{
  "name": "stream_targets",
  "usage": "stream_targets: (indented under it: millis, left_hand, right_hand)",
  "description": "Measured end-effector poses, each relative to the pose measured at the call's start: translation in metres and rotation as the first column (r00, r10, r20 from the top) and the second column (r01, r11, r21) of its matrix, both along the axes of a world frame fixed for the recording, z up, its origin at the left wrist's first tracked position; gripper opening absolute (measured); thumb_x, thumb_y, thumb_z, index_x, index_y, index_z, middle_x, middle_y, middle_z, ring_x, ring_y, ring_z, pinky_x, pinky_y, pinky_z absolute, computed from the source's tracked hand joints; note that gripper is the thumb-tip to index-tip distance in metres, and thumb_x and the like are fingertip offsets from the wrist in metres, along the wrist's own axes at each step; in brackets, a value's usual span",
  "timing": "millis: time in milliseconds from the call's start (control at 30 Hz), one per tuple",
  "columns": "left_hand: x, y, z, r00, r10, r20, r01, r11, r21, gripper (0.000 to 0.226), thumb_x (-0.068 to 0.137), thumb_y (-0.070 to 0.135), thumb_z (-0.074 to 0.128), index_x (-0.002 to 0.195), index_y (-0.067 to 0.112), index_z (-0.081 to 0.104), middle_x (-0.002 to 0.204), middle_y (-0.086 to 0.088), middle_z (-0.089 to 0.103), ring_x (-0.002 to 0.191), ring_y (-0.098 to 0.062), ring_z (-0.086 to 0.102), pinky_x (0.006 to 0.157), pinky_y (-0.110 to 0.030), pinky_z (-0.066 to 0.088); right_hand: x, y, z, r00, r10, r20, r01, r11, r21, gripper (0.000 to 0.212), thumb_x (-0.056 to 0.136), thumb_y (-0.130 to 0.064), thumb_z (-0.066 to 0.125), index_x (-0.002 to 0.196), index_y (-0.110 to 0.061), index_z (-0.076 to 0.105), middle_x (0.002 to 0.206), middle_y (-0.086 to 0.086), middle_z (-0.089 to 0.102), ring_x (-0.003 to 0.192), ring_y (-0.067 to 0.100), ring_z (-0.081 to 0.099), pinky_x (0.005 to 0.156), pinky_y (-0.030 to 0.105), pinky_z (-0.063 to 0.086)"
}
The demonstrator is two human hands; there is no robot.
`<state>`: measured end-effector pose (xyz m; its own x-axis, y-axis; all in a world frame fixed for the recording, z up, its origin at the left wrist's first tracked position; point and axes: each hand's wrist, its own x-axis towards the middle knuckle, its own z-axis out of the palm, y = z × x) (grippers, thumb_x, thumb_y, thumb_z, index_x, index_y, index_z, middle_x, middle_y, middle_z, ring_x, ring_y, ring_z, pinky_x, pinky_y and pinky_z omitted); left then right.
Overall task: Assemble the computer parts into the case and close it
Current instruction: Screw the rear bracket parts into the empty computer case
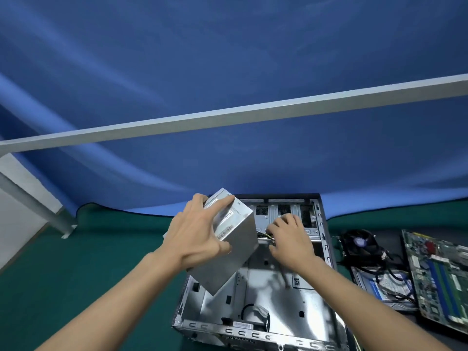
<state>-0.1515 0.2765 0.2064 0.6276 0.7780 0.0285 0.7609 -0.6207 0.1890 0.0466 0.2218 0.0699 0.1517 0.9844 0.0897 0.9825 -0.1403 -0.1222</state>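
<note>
The power supply unit [229, 245], a plain silver metal box with barcode labels on one face, is held tilted above the far left part of the open computer case [255, 312]. The left hand [200, 234] grips it from the left, fingers spread over its labelled upper face and thumb underneath against its lower side. A bundle of yellow and black cables [264, 236] runs from the box's right side toward the right hand [291, 236], whose fingers curl down around them (how firmly it holds them cannot be told from this angle). The case lies on its side on a green table mat [76, 274], its bare metal floor showing and its drive-bay end farthest from the camera. To the right of the case lie a black cooling fan [359, 243], a hard drive [385, 287] draped with black leads, and a green motherboard [440, 274]. Behind everything hangs a blue cloth [228, 59], crossed by a grey metal bar [228, 115].
</note>
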Motion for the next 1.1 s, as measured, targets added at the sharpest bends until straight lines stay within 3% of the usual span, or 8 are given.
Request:
stream_targets:
  millis: [267,400,533,633,767,833,967,1100]
  left_hand:
    - [-0.012,0.003,0.002,0.991,0.061,0.116,-0.060,0.998,-0.013,0.092,0.064,0.047,0.075,0.133,0.067,0.019,0.109,0.009,0.030,0.094,-0.014,0.046,0.062,-0.020,0.033]
    - [-0.023,0.003,0.009,0.984,0.109,0.144,-0.109,0.994,-0.013,0.092,0.064,0.048,0.075,0.133,0.068,0.017,0.110,0.009,0.030,0.092,-0.013,0.048,0.060,-0.014,0.031]
    - [-0.027,-0.002,0.006,0.987,0.104,0.122,-0.107,0.994,0.018,0.092,0.064,0.048,0.075,0.133,0.067,0.018,0.113,0.008,0.030,0.092,-0.013,0.047,0.063,-0.022,0.033]
    - [-0.031,0.000,0.007,0.940,0.202,0.275,-0.176,0.977,-0.116,0.090,0.056,0.053,0.072,0.130,0.068,0.023,0.107,0.014,0.034,0.088,0.002,0.047,0.065,-0.015,0.034]
    - [-0.026,-0.004,0.006,0.941,0.214,0.263,-0.192,0.976,-0.106,0.089,0.050,0.058,0.064,0.130,0.065,0.027,0.105,0.015,0.033,0.087,0.001,0.047,0.065,-0.016,0.033]
    - [-0.021,-0.007,0.003,0.958,0.178,0.223,-0.167,0.984,-0.070,0.089,0.052,0.057,0.066,0.131,0.063,0.027,0.106,0.012,0.032,0.088,-0.007,0.049,0.063,-0.017,0.032]
    - [-0.014,-0.003,-0.008,0.952,0.206,0.225,-0.186,0.977,-0.105,0.087,0.060,0.050,0.073,0.134,0.061,0.028,0.105,0.010,0.033,0.092,-0.013,0.049,0.064,-0.022,0.034]
    - [-0.010,-0.002,-0.020,0.941,0.225,0.252,-0.193,0.970,-0.147,0.087,0.061,0.047,0.074,0.134,0.060,0.028,0.104,0.010,0.034,0.093,-0.012,0.048,0.069,-0.025,0.038]
  right_hand:
    - [0.035,0.030,0.026,0.988,0.081,0.131,-0.102,0.983,0.156,0.024,0.088,-0.038,0.049,0.092,-0.020,0.064,0.096,-0.001,0.065,0.107,0.022,0.046,0.105,0.034,0.024]
    - [0.039,0.043,0.046,0.989,0.125,-0.085,-0.123,0.992,0.034,0.023,0.089,-0.043,0.054,0.088,-0.021,0.045,0.084,-0.004,0.060,0.079,0.022,0.051,0.064,0.032,0.034]
    - [0.033,0.045,0.043,0.972,0.014,-0.233,-0.018,1.000,-0.012,0.037,0.085,-0.053,0.061,0.083,-0.021,0.042,0.067,-0.009,0.047,0.072,0.022,0.048,0.057,0.032,0.030]
    - [0.029,0.043,0.035,0.907,-0.175,-0.384,0.177,0.984,-0.030,0.026,0.086,-0.045,0.061,0.081,-0.020,0.055,0.077,-0.002,0.060,0.084,0.025,0.056,0.061,0.031,0.037]
    - [0.025,0.044,0.022,0.931,-0.320,-0.178,0.289,0.940,-0.182,0.031,0.091,-0.039,0.048,0.102,-0.014,0.063,0.115,0.008,0.063,0.118,0.030,0.046,0.086,0.037,0.041]
    - [0.022,0.046,0.019,0.912,-0.370,-0.179,0.319,0.912,-0.259,0.028,0.093,-0.028,0.046,0.105,-0.009,0.062,0.116,0.010,0.062,0.113,0.032,0.052,0.079,0.034,0.043]
    - [0.019,0.050,0.014,0.830,-0.426,-0.360,0.336,0.897,-0.287,0.019,0.091,-0.004,0.042,0.074,-0.004,0.050,0.092,0.015,0.056,0.080,0.031,0.054,0.054,0.028,0.035]
    - [0.019,0.048,0.007,0.800,-0.388,-0.458,0.416,0.909,-0.043,0.020,0.099,-0.016,0.045,0.102,0.000,0.056,0.115,0.015,0.051,0.097,0.037,0.056,0.074,0.037,0.040]
